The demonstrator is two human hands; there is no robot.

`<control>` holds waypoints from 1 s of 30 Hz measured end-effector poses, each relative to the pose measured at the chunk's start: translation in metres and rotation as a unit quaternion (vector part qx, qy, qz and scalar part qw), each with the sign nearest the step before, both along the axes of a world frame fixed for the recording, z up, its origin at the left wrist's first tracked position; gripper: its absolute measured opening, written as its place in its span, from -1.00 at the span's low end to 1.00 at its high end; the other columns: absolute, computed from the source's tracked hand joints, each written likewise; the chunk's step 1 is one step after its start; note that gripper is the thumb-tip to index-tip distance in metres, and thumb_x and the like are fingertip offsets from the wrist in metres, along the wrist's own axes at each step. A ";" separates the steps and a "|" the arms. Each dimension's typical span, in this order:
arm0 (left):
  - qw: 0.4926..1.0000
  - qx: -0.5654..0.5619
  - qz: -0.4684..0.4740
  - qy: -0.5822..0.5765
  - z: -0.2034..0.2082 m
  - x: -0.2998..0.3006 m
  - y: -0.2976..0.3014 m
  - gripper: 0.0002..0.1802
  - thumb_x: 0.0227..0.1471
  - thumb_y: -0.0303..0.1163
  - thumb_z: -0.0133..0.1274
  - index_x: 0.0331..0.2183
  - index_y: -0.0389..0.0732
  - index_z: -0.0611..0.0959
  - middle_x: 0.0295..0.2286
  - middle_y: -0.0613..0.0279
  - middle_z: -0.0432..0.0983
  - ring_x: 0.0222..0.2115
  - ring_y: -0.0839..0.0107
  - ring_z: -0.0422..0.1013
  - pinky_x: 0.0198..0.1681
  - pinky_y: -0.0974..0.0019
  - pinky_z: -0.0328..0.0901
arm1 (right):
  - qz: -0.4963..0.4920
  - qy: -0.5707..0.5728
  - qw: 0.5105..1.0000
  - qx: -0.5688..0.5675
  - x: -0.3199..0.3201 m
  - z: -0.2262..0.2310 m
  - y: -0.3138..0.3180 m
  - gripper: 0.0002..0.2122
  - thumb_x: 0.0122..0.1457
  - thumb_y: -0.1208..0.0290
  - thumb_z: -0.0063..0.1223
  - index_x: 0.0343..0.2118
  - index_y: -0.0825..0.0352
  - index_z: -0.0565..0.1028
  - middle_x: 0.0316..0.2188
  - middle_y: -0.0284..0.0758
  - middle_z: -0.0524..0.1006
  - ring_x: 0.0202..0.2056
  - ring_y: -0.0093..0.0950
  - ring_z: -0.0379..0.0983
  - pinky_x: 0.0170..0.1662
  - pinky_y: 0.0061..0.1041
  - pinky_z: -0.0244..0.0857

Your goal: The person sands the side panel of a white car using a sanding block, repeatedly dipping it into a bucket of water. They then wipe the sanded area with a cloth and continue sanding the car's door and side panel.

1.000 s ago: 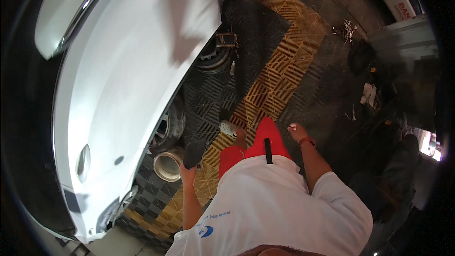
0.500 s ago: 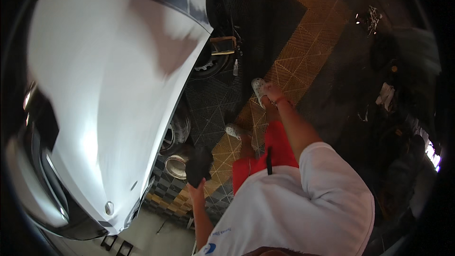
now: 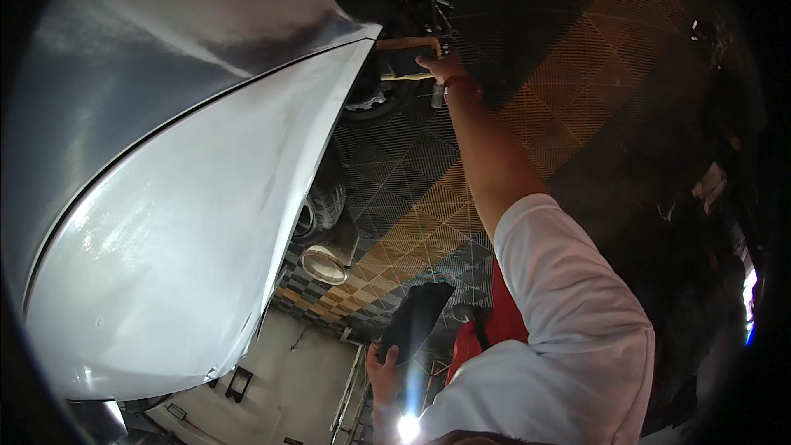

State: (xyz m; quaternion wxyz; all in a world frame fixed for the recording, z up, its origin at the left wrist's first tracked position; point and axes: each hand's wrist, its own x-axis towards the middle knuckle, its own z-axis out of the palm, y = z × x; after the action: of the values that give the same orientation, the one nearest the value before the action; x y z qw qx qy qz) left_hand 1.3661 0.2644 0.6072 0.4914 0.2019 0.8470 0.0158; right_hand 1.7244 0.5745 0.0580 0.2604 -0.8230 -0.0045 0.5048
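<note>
My left hand is low in the view, its thumb and fingers gripping a black, flat, limp-looking piece, perhaps a cloth; its exact kind does not show. My right arm stretches forward to the right end of a shallow tray with yellowish wooden edges. Over that end is my right hand, with a finger or thumb pointing left and nothing visibly held. Just below the wrist stands a small bottle, partly covered by it. The car's pale, dull-surfaced panel lies to my left.
Beside the car are a wheel, a tyre and a round pale-rimmed container. Black and tan grid tiles cover the floor. Dark clutter lies to the right, with a pale crumpled thing.
My right hand has moved forward from near my shoe to the tray. My left hand, still holding the black piece, appears lower and further right. The view has shifted along the car.
</note>
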 end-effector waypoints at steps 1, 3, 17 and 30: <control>1.000 -0.002 -0.007 0.014 -0.002 0.002 -0.002 -0.72 0.28 -0.46 0.21 0.00 -0.26 0.62 -0.02 0.14 0.58 0.03 0.38 0.46 0.20 0.27 0.28 | 0.004 0.005 1.000 0.013 -0.001 -0.001 0.004 -0.15 0.10 0.17 0.54 0.37 0.43 0.31 0.12 -0.06 0.63 0.05 -0.20 0.64 0.18 -0.20 0.44; 0.998 0.044 -0.010 0.034 -0.010 0.022 0.002 -0.68 0.28 -0.53 0.17 0.05 -0.24 0.60 0.11 0.11 0.51 0.12 0.38 0.42 0.24 0.24 0.29 | 0.014 0.034 0.998 0.056 0.005 0.010 0.007 -0.24 0.09 0.22 0.55 0.29 0.43 0.42 0.09 -0.10 0.64 0.05 -0.22 0.62 0.16 -0.19 0.45; 0.921 0.179 0.279 -0.204 -0.020 -0.019 -0.132 -0.45 0.46 0.00 -0.01 0.22 -0.18 0.63 0.25 0.15 0.44 0.28 0.24 0.35 0.37 0.09 0.19 | 0.129 0.415 0.893 0.112 -0.210 0.355 -0.289 -0.15 0.20 0.43 0.45 0.48 0.05 0.16 0.26 -0.13 0.47 0.19 -0.12 0.47 0.11 -0.06 0.53; 0.491 0.576 0.611 -0.231 0.012 -0.091 -0.395 -0.31 0.41 0.26 -0.12 0.23 -0.09 0.54 0.13 0.17 0.56 0.15 0.23 0.46 0.24 -0.04 0.32 | 0.732 0.336 0.536 0.252 -0.413 0.539 -0.541 -0.62 0.35 0.48 0.27 0.21 0.28 0.50 0.06 -0.22 0.60 0.09 -0.42 0.54 0.11 -0.40 0.49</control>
State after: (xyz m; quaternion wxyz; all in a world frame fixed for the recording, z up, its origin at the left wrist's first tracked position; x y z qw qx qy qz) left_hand 1.2748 -0.1303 0.6192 0.3113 -0.1386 0.4170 0.8426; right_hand 1.3115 0.0338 0.5972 -0.0208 -0.2027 -0.6448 0.7367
